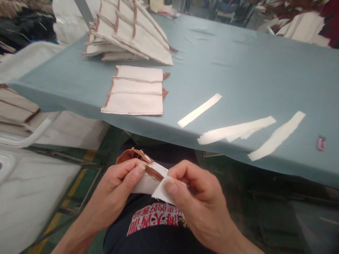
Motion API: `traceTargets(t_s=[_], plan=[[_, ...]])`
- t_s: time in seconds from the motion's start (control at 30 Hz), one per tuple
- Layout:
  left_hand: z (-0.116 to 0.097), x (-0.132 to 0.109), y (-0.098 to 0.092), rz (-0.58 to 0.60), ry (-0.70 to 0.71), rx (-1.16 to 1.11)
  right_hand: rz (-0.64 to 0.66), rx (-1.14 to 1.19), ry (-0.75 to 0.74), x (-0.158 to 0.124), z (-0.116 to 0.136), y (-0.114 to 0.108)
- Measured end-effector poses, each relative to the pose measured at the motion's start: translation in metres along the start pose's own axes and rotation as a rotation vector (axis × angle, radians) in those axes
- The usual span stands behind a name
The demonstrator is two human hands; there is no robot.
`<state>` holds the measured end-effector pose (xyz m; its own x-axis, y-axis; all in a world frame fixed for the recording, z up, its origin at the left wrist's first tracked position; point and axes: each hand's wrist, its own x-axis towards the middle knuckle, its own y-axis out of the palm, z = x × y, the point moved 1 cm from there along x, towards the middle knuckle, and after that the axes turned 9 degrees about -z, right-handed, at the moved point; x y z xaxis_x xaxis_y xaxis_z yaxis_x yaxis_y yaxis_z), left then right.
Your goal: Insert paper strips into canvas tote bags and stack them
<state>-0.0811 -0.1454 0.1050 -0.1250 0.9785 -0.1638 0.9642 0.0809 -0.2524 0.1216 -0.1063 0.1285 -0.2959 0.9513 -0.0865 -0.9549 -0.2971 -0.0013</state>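
Observation:
Above my lap I hold a cream fabric piece with brown edging (155,173). My left hand (124,180) pinches it near its brown edge, thumb on top. In my right hand (193,194), thumb and fingers are closed on a white strip (160,192), which lies against the fabric's right end. The fingers cover part of the strip and the fabric. On the table in front lies a flat cream fabric panel (135,91) with brown edges. To its right are a single white strip (200,110), a fanned bunch of white strips (235,130) and another strip (278,135).
A tall stack of cream panels (127,31) stands at the back left of the blue-covered table (251,70). A small pink object (321,144) lies near the right edge. Left of me are white plastic bins (31,197), one holding more panels (16,106).

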Motion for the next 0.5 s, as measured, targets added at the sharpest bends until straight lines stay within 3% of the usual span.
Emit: traceTargets(t_s=[0.13,0.3,0.5], plan=[[-0.003,-0.003,0.007,-0.058,0.045,0.023,-0.063,-0.249,-0.154,0.006,-0.009,0.010],[-0.002,-0.006,0.011,-0.109,0.065,0.020,-0.109,-0.345,-0.157,0.008,-0.021,0.016],[0.003,-0.005,0.010,-0.092,0.023,-0.008,-0.161,-0.403,-0.155,0.005,-0.032,0.022]])
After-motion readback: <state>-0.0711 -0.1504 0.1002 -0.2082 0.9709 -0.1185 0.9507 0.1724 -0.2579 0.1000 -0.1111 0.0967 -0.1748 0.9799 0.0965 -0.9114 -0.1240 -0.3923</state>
